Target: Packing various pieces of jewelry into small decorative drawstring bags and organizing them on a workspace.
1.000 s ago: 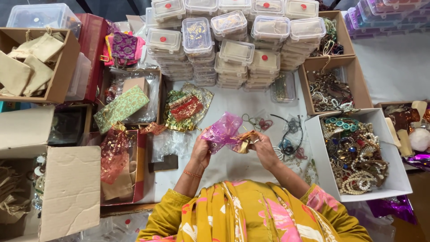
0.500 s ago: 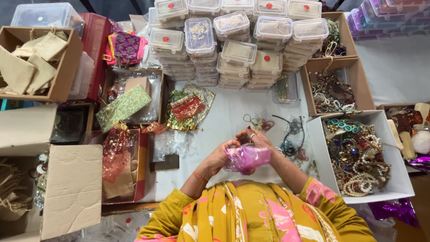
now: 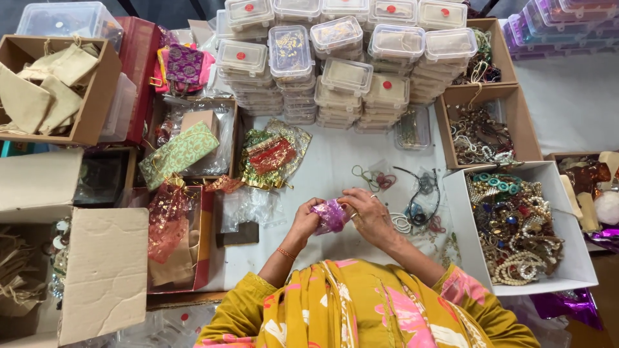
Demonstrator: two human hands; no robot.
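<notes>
You have a small purple sheer pouch (image 3: 330, 216) pinched between both hands, just above the white tabletop (image 3: 335, 161) and close in front of your body. Your left hand (image 3: 307, 222) is curled around the pouch's left side and underside, fingers closed on the fabric. Your right hand (image 3: 369, 216) is closed on its right edge, fingertips working at what looks like the mouth or drawstring; whether anything sits inside the pouch cannot be told from here.

Judging by the grip, you are at the closing or gathering stage with this pouch. The next move seems to call for a steady hold from the left hand while the right draws the top tight, keeping the thin fabric from slipping or tearing.

Just beyond your right hand lie loose hair ties and bangles (image 3: 422, 206). Farther to its right stands a white box of jewellery (image 3: 516, 225). Ahead of your left hand lies a gold and red pouch (image 3: 271, 154), and well beyond both hands rise stacks of clear lidded containers (image 3: 335, 58). Left of your left hand sits a red tray of sheer bags (image 3: 171, 232).
</notes>
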